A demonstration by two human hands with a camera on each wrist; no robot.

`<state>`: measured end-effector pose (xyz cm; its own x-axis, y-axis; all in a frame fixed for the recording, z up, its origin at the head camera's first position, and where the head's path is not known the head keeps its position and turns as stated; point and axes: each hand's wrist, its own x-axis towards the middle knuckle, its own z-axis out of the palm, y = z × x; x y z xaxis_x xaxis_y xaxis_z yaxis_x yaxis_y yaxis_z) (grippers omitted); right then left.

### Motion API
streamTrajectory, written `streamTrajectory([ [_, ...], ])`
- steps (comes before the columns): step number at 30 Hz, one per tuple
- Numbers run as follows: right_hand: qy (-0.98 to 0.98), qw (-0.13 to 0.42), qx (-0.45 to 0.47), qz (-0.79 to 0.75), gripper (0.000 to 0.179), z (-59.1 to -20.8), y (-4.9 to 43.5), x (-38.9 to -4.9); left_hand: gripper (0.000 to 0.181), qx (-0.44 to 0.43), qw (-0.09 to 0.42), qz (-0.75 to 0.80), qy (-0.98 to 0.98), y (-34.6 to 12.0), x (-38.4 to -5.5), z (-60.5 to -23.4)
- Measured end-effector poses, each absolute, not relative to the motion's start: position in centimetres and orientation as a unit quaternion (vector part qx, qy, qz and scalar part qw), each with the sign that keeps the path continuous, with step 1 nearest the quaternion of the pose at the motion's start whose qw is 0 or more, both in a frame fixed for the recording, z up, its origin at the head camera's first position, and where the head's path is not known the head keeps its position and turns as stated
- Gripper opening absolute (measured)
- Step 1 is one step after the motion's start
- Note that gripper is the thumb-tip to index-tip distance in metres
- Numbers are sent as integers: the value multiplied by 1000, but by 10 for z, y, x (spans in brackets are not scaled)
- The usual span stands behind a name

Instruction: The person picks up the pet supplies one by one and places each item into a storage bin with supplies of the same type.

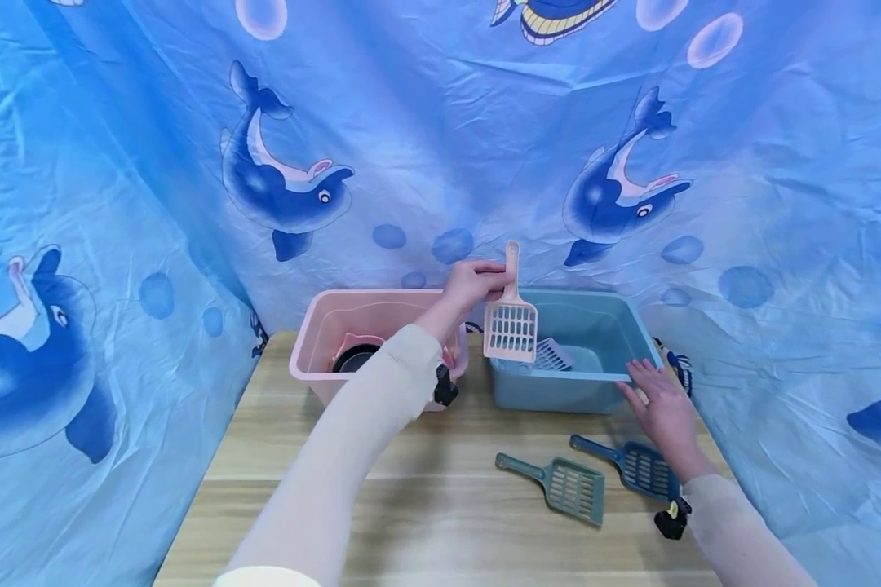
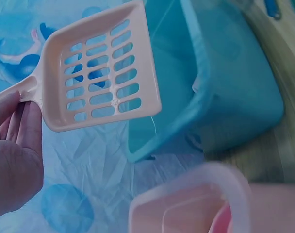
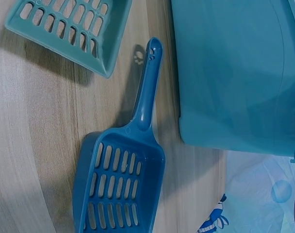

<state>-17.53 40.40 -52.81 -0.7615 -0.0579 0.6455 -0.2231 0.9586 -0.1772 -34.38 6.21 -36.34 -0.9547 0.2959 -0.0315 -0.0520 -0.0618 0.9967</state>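
My left hand (image 1: 473, 285) pinches the handle of a pale pink slotted litter scoop (image 1: 510, 330), which hangs blade down over the near left part of the blue bin (image 1: 565, 395). In the left wrist view the scoop (image 2: 101, 68) shows its slotted blade. Another light-coloured slotted scoop (image 1: 553, 355) lies inside the blue bin. My right hand (image 1: 661, 403) rests with spread fingers on that bin's front right rim. On the table near it lie a dark blue scoop (image 3: 123, 179) and a green scoop (image 1: 574, 489).
A pink bin (image 1: 303, 346) stands left of the blue one, with a dark round item with a pink rim (image 1: 352, 359) inside, partly hidden by my left arm. The wooden table (image 1: 426, 522) is backed by a blue dolphin-print curtain (image 1: 440, 122).
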Motion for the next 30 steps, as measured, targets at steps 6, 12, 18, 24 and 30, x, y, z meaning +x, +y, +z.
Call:
streamTrajectory([
  [6, -926, 344, 90, 123, 82, -531, 399, -178, 29, 63, 96, 748, 654, 78, -357, -377],
  [12, -929, 338, 87, 125, 65, -531, 397, -179, 25, 42, 58, 759, 648, 96, -359, -400],
  [18, -936, 321, 72, 125, 49, -530, 396, -176, 23, 13, 57, 754, 654, 107, -353, -425],
  [24, -935, 325, 73, 125, 49, -528, 397, -177, 23, -3, 68, 753, 654, 111, -349, -438],
  [30, -934, 330, 71, 119, 48, -525, 400, -177, 27, 11, 91, 740, 666, 107, -345, -440],
])
